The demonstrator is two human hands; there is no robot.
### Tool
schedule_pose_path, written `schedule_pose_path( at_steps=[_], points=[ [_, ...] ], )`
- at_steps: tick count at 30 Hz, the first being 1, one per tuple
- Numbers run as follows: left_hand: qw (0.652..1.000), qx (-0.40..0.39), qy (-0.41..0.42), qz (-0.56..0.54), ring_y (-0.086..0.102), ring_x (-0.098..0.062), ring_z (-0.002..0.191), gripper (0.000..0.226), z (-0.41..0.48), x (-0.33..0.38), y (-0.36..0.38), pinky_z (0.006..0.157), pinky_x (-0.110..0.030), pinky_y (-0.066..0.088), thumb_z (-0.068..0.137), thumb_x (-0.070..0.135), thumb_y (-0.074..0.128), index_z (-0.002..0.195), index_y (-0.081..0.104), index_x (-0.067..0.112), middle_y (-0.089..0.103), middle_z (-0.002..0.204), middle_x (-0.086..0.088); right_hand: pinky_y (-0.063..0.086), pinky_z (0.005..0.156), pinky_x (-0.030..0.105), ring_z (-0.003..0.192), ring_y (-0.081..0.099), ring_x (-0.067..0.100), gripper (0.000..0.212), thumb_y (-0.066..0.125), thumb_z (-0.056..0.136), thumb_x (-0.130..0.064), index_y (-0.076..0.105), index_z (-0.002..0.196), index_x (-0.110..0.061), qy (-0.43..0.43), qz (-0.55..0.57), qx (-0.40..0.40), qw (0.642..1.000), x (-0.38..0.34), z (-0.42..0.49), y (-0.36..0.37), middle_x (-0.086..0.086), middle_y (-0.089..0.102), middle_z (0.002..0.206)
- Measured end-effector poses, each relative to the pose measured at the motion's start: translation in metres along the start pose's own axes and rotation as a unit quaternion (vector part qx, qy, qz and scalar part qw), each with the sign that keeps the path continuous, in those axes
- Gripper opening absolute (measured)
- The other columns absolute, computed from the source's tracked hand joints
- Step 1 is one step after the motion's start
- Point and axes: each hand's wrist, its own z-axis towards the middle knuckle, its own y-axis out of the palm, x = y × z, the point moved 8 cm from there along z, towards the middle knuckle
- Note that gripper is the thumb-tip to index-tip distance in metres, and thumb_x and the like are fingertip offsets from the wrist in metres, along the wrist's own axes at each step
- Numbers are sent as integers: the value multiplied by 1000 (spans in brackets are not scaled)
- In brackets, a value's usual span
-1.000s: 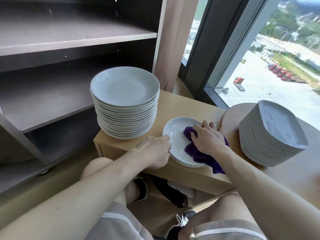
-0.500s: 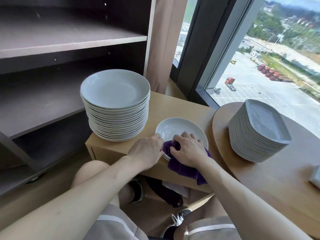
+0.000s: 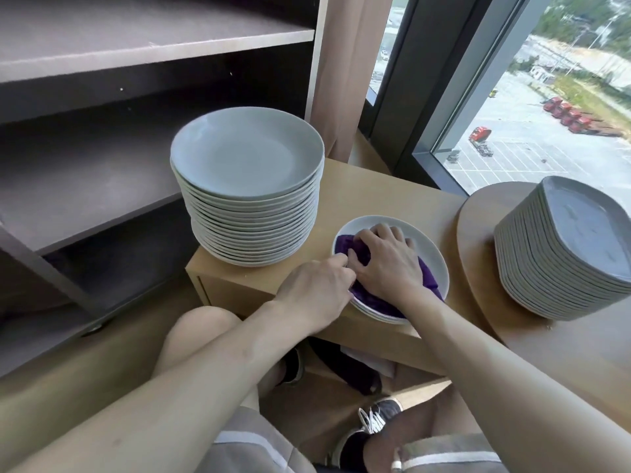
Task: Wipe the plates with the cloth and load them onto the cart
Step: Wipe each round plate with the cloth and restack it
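Tall stack of round plates [image 3: 247, 186] takes the left end of the desk [image 3: 375, 192] and rises well above the low stack [image 3: 375, 315] just beside it, with a narrow gap between them.

Low stack crowded:
- Left hand [image 3: 317, 291] grips the near-left rim of the top plate [image 3: 433, 257].
- Right hand [image 3: 386, 261] grips the purple cloth [image 3: 345, 243] on it.

Far rim uncovered.

Bare desk strip behind, up to the curtain [image 3: 338, 80].

Right: round desk [image 3: 478, 240] adjoins. Its stack of squarish plates [image 3: 563, 247] stands apart, bare wood between.

Left: cart [image 3: 102, 186] shelves open-fronted, headroom capped by the board above. The tall stack stands between the hands and the cart.
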Motion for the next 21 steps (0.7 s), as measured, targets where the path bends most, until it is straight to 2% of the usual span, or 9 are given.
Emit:
schedule_pose_path(
  at_steps=[2, 5, 9, 13, 21],
  points=[
    [1000, 4, 1, -8, 45, -19, 75, 25, 1, -1, -1, 69, -32, 40, 104, 37, 53, 103, 65, 15, 48, 100, 4, 37, 96, 47, 115, 47, 26, 38, 41, 95, -57, 60, 111, -28, 16, -17, 12, 1000, 5, 12, -1, -1, 55, 117],
    [1000, 4, 5, -8, 45, -20, 73, 25, 1, -1, 0, 68, -32, 41, 104, 36, 54, 102, 66, 14, 45, 95, 5, 37, 97, 51, 116, 47, 30, 37, 43, 98, -53, 58, 118, -26, 25, -51, 13, 998, 15, 26, -3, 5, 55, 122],
    [1000, -3, 6, 14, 60, -25, 80, 27, 0, -1, 0, 67, -32, 41, 104, 38, 55, 104, 66, 13, 52, 100, 2, 36, 96, 53, 117, 47, 35, 38, 41, 100, -51, 57, 120, -23, 27, -102, -3, 994, 28, 26, -6, 9, 53, 122],
    [999, -12, 11, 33, 64, -29, 85, 30, -1, -1, 0, 74, -38, 52, 105, 39, 53, 107, 66, 12, 54, 105, 0, 36, 98, 55, 120, 46, 35, 39, 38, 102, -51, 56, 121, -22, 36, -139, -39, 989, 47, 15, -14, 11, 53, 126],
    [999, -19, -6, 37, 65, -26, 86, 31, -2, -6, -1, 77, -40, 53, 103, 43, 54, 106, 69, 16, 56, 108, 3, 34, 99, 56, 125, 43, 33, 32, 37, 99, -50, 56, 115, -29, 43, -110, -113, 987, 55, -36, -21, 10, 53, 132]
  ],
)
